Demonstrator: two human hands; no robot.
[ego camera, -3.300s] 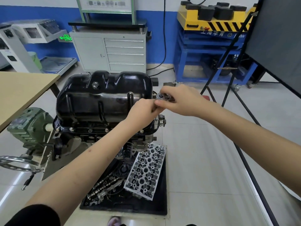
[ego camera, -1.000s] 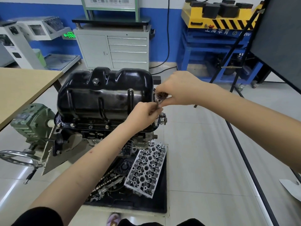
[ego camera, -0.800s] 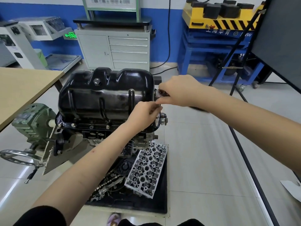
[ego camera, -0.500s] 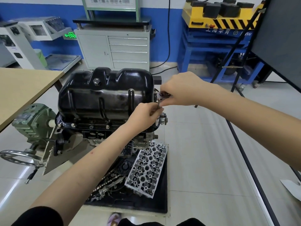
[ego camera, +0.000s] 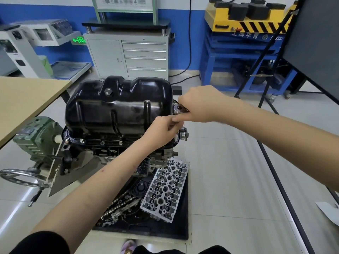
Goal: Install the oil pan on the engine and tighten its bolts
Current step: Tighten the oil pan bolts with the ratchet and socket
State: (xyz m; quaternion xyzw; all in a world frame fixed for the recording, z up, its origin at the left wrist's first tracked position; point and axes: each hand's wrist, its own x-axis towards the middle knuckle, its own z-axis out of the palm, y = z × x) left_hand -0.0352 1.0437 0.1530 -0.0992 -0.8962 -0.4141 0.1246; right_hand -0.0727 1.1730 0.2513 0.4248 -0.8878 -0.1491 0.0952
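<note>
From the head camera, the black oil pan (ego camera: 117, 107) sits upside-up on the engine block (ego camera: 110, 151), its flange bolts (ego camera: 102, 143) showing along the near edge. At the pan's right end, the right hand (ego camera: 200, 105) curls around a ratchet head (ego camera: 178, 109) (handle hidden), while the left hand (ego camera: 161, 132) pinches the socket extension below it. A cylinder head (ego camera: 165, 191) lies on the floor tray (ego camera: 165, 231).

oil pan (ego camera: 117, 109) on engine (ego camera: 110, 151) | cylinder head (ego camera: 166, 189) before engine | cabinet (ego camera: 126, 55) behind
</note>
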